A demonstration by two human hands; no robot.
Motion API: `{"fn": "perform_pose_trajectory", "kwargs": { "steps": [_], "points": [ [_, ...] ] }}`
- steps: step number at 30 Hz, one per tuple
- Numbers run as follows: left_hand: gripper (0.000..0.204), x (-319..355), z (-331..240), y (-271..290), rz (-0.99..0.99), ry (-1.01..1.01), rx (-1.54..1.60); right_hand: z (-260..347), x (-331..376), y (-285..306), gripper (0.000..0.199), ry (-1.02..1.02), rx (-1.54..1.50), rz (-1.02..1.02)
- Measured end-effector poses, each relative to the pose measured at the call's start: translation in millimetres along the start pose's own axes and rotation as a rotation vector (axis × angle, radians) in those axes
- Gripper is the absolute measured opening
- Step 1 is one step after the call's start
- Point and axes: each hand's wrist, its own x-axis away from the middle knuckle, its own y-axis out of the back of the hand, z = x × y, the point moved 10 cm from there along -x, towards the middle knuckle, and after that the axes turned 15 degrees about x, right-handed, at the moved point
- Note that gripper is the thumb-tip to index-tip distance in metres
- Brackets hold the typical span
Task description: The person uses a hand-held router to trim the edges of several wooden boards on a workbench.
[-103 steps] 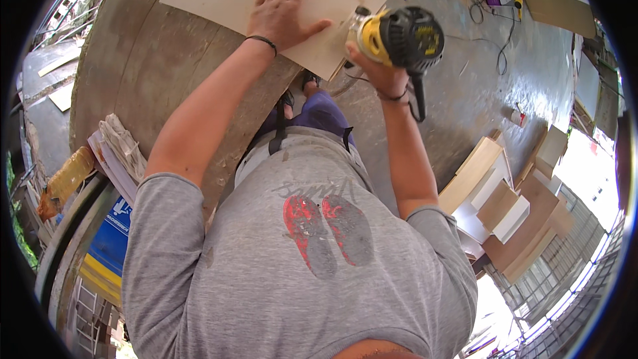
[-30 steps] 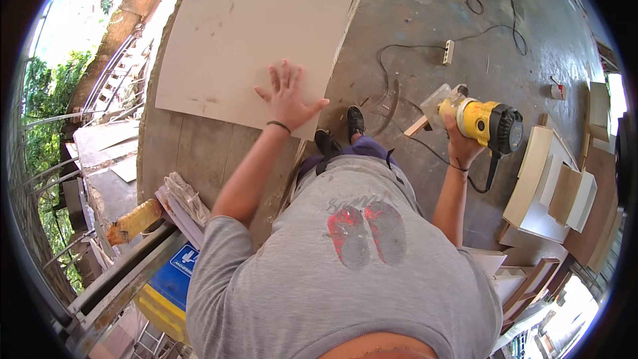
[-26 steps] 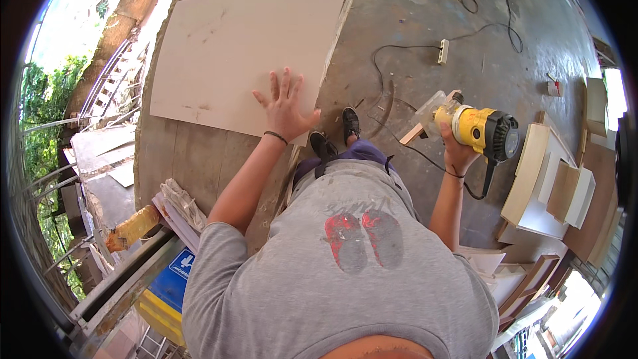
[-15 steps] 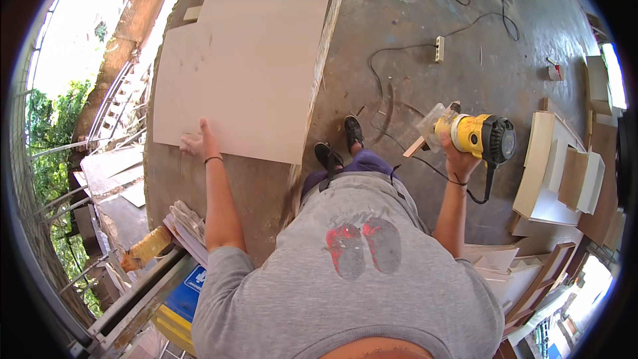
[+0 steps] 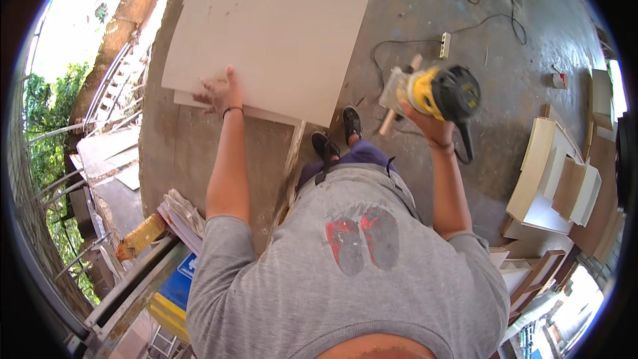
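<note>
A pale, flat board (image 5: 286, 33) lies on the workbench (image 5: 199, 153), turned askew with its right corner out past the bench's edge. From under its near edge shows a strip of another pale board (image 5: 269, 115). My left hand (image 5: 220, 93) is at the upper board's near edge, fingers spread, a little blurred. Out to the right, over the floor, my right hand (image 5: 425, 123) is wrapped round a yellow and black trim router (image 5: 432, 91). The router has a clear base and a wooden strip (image 5: 388, 121) by it; how that strip is attached I cannot tell.
A dark cable runs over the floor to a white power strip (image 5: 445, 46). Pale box-like cabinet parts (image 5: 541, 166) stand at the right. A small red and white can (image 5: 559, 80) sits beyond them. Near my left side are wood offcuts (image 5: 179, 216) and a blue and yellow container (image 5: 176, 286).
The upper board has slid away from me and to the right and turned, baring the board beneath. My left hand moved with it. My right hand brought the router left and farther out.
</note>
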Motion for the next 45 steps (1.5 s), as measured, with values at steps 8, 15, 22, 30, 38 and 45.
{"fn": "perform_pose_trajectory", "kwargs": {
  "steps": [8, 15, 22, 30, 38, 45],
  "points": [
    [0.098, 129.5, -103.7, -12.6, 0.694, -1.021, -0.001, 23.4, -45.5, -95.4, 0.04, 0.197, 0.053, 0.113],
    [0.105, 139.8, -110.7, -10.9, 0.693, -1.059, -0.058, 36.4, -41.4, -120.8, 0.041, 0.248, 0.065, 0.173],
    [0.102, 139.1, -115.0, -13.6, 0.666, -1.046, -0.047, 68.2, -42.5, -108.1, 0.047, 0.255, 0.043, 0.084],
    [0.103, 141.4, -119.7, -14.3, 0.738, -1.021, -0.028, 66.6, -37.5, -108.4, 0.042, 0.189, -0.02, 0.054],
    [0.106, 142.0, -121.8, -16.3, 0.742, -1.013, -0.05, 75.7, -2.3, -119.7, 0.044, 0.229, 0.021, 0.127],
    [0.103, 139.2, -117.4, -13.9, 0.603, -1.074, -0.013, 77.2, 23.7, -131.5, 0.043, 0.303, 0.198, 0.196]
  ]
}}
